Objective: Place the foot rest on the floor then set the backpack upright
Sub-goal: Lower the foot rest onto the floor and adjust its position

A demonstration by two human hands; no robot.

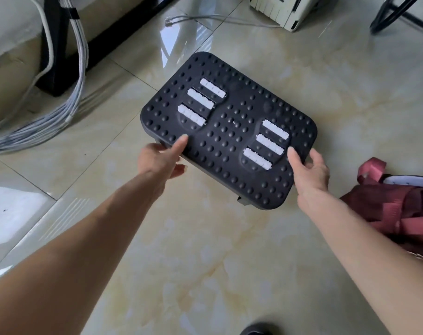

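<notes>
The foot rest [229,131] is a black studded board with two sets of white rollers, seen from above over the tiled floor. My left hand [161,160] grips its near left edge, thumb on top. My right hand [310,169] grips its near right corner, thumb on the top surface. Whether its legs touch the floor I cannot tell. The backpack [396,213], dark red with webbing straps, lies slumped on the floor at the right edge, just right of my right wrist.
A bundle of grey cables [48,122] trails over the floor at the left beside a black desk leg [58,56]. A beige device [285,10] and a black chair base [399,18] stand at the back right. A dark shoe tip [259,330] shows at the bottom.
</notes>
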